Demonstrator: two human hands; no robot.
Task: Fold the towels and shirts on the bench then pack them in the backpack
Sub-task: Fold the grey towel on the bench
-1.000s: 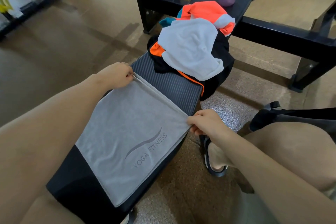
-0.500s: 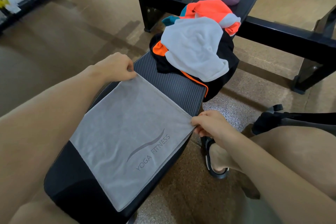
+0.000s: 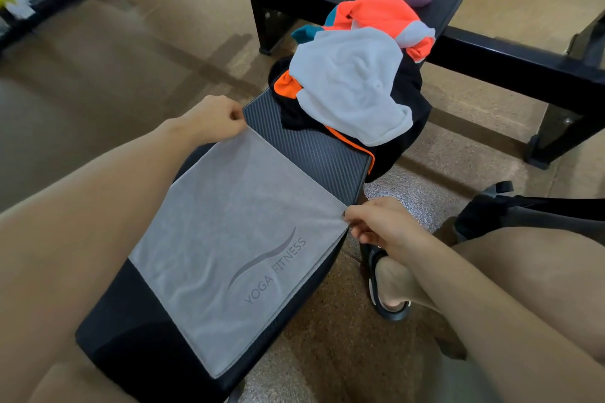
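Lying flat at the frame's centre on the black bench point(image 3: 304, 154), the grey Yoga Fitness towel point(image 3: 229, 239) is being pinched at its far corners: left hand point(image 3: 212, 119) curling around one, right hand point(image 3: 381, 222) nipping the other. Unfolded clothes point(image 3: 350, 82) are sitting heaped above; the backpack point(image 3: 523, 213) is resting at right.

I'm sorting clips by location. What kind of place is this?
Most likely a gym: a padded black bench joined to a black steel rack frame, a speckled rubber floor, and a grey towel printed YOGA FITNESS.
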